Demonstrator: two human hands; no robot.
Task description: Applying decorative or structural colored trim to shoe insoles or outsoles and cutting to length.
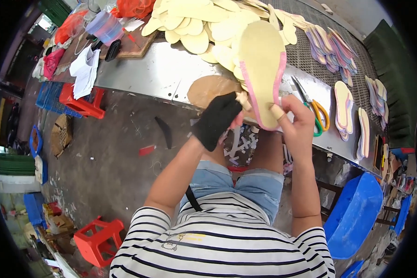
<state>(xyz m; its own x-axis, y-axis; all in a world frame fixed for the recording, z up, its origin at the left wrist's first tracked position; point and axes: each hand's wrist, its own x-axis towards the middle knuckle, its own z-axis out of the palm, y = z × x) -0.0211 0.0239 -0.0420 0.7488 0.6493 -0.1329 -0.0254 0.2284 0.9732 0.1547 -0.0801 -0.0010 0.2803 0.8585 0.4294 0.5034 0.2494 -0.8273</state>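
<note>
A pale yellow shoe insole with pink strips along both side edges is held up in front of me, its narrow heel end toward me. My right hand grips the heel, the thumb in a beige covering lying on top. My left hand, in a black glove with beige-wrapped fingertips, is closed at the insole's left edge near the heel. Its exact grip is partly hidden. Beneath the hands, a round brown board lies at the table's edge. Scissors with orange and green handles rest just right of the insole.
A heap of yellow insoles covers the metal table at the back. Stacked coloured insoles lie at the right. A red stool stands at lower left, a blue tub at lower right. White scraps lie below the table edge.
</note>
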